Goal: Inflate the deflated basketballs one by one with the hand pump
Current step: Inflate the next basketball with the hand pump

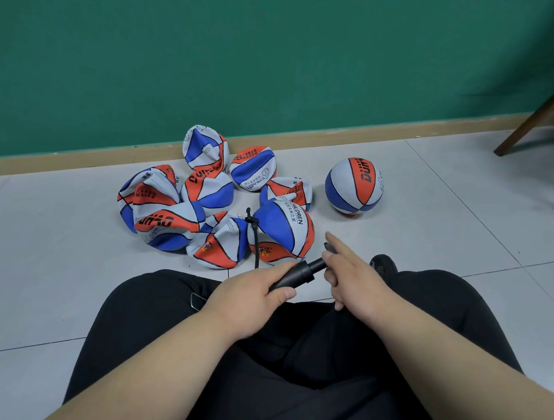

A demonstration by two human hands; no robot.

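Observation:
Several deflated red, white and blue basketballs [172, 210] lie heaped on the tiled floor by the wall. One partly round ball [284, 231] at the heap's near right has the pump's thin black hose [254, 237] running up to its top. A fully round ball [354, 186] stands apart to the right. My left hand [248, 294] grips the barrel of the black hand pump [297, 276]. My right hand [351, 272] holds the pump's handle end with curled lower fingers, while the index finger points straight out.
My legs in black trousers [292, 357] fill the foreground, with a black shoe tip [383, 265] behind my right hand. A green wall with a tan skirting board [306, 140] runs behind the balls. Dark wooden furniture legs [541, 112] stand at the far right.

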